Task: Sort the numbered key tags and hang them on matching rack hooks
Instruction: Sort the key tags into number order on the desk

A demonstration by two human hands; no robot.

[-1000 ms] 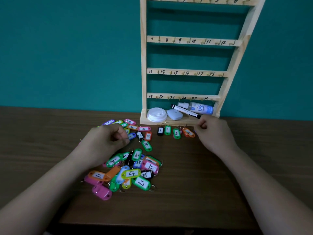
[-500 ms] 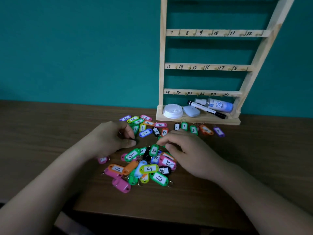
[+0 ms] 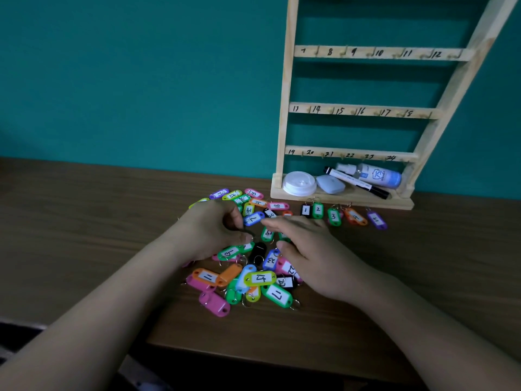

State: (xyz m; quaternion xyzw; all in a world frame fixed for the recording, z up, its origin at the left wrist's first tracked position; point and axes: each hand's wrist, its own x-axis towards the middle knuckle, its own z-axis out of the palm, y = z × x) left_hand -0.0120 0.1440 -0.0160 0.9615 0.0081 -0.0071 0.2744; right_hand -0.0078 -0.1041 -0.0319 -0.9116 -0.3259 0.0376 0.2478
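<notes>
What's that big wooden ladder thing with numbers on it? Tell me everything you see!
The rack is pale, bare wood: two uprights joined by flat rails with handwritten black numbers, 7 to 24 in view, and small hooks. No key tags hang on them. It stands on the brown table before a teal wall, its top out of frame. Its bottom ledge holds a white lid, a pale blue oval thing, a marker and a bottle lying down.
</notes>
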